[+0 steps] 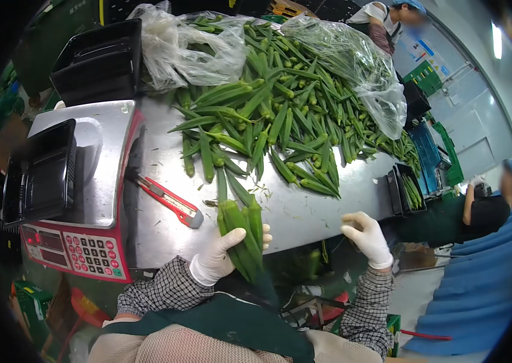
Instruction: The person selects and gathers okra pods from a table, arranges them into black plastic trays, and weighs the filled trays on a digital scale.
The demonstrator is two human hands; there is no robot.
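Note:
In a white glove, my left hand [218,256] is wrapped round a bunch of okra [245,233] at the table's front edge. My right hand [367,238], also gloved, is raised to the right with its fingers apart and curved, holding nothing. Beyond both hands a large heap of okra [280,109] covers the steel table [165,166]. A red box cutter [171,204] lies left of the held bunch. Farther left, an empty black tray [41,175] rests tilted on the scale [101,151].
Black trays [98,63] are stacked at the back left. Clear plastic bags [198,54] lie over the heap. Black trays holding okra [410,190] stand at the table's right end. One person [492,209] works at the right, another [383,24] at the back.

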